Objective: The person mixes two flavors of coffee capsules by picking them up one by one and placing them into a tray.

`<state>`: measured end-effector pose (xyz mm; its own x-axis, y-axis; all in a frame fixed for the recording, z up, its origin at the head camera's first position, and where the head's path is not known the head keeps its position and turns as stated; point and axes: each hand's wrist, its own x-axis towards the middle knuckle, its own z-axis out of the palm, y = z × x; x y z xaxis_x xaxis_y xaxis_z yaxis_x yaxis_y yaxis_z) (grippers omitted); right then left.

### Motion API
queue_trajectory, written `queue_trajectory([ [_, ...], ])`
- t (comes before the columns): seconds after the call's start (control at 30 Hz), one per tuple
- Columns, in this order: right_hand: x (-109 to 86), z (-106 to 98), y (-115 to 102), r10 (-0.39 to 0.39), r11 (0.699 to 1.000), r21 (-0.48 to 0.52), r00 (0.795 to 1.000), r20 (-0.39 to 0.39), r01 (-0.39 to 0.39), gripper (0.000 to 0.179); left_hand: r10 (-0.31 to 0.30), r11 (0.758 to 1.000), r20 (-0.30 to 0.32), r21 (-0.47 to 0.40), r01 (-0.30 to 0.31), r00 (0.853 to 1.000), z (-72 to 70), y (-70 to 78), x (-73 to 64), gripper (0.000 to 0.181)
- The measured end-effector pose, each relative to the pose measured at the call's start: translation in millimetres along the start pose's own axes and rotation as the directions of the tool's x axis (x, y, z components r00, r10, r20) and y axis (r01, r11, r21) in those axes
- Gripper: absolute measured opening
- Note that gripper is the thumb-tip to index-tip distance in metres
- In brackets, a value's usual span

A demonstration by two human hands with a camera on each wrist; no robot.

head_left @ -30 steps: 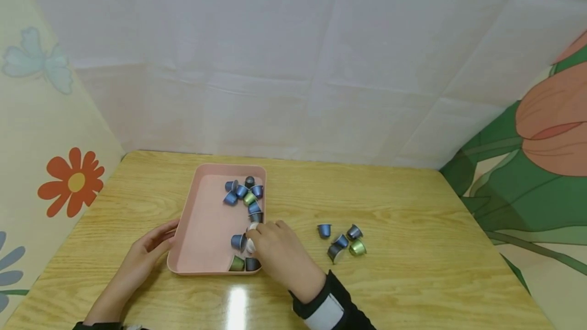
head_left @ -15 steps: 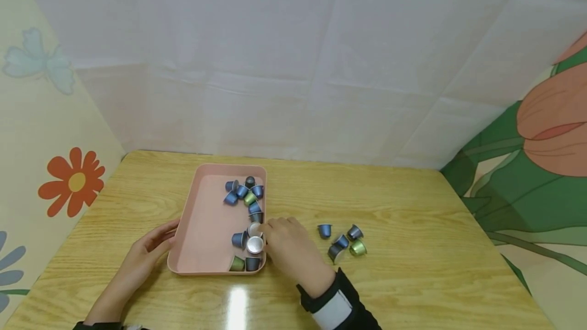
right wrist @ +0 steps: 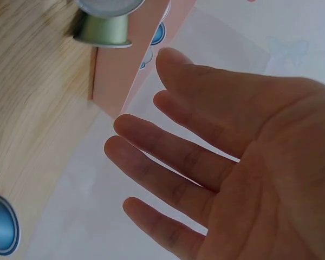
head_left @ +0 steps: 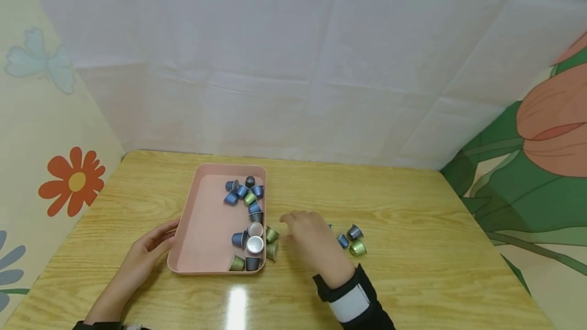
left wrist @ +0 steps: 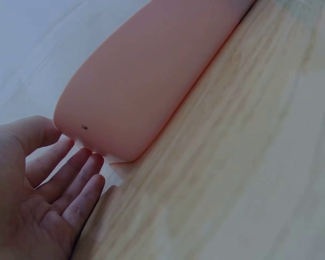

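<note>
My left hand [head_left: 151,248] rests at the left edge of a pink tray [head_left: 197,218], its fingertips touching the outer wall [left wrist: 124,92] with the thumb at the rim. Several coffee capsules, such as a blue one [head_left: 231,198], a silver-faced one [head_left: 255,244] and a green one [head_left: 236,264], lie along the tray's right side. Just outside the right rim are two green capsules [head_left: 271,234] on the table. My right hand [head_left: 314,241] hovers to the right of them with fingers spread and nothing held, as its palm in the right wrist view [right wrist: 206,157] shows.
Right of my right hand sit loose capsules, among them a green one [head_left: 357,247], a dark one [head_left: 354,232] and a blue one [head_left: 343,241]; the hand partly hides this group. A white cloth [head_left: 293,90] hangs behind the wooden table [head_left: 412,248].
My right hand has drawn back rightward from over the tray, uncovering the silver-faced capsules and two green ones outside the rim. The left hand and the tray have stayed put.
</note>
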<state>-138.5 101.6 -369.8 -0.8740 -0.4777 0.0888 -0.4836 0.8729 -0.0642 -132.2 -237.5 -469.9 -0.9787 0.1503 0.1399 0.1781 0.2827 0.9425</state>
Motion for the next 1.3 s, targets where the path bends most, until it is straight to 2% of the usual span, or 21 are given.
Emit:
queue_trajectory([
  [0.23,-4.0,0.5,13.8,0.019,1.000,0.003,0.999,-0.047,-0.019,0.033,0.022,0.999,0.005,-0.026,-0.022,1.000,-0.6,-1.4,0.2,0.048],
  [0.37,-4.0,0.7,21.1,0.055,0.998,0.018,0.997,-0.050,-0.054,0.033,0.023,0.999,0.006,-0.034,-0.023,1.000,-0.8,-2.5,0.5,0.048],
  [0.8,-9.2,-0.8,39.3,0.195,0.979,0.062,0.981,0.003,-0.195,0.037,0.009,1.000,0.003,-0.008,-0.009,1.000,-0.7,-1.8,0.4,0.048],
  [1.3,-11.2,1.1,55.9,0.317,0.942,0.083,0.944,0.094,-0.325,0.043,0.013,1.000,-0.002,-0.010,-0.013,1.000,-0.7,1.3,-0.6,0.048],
])
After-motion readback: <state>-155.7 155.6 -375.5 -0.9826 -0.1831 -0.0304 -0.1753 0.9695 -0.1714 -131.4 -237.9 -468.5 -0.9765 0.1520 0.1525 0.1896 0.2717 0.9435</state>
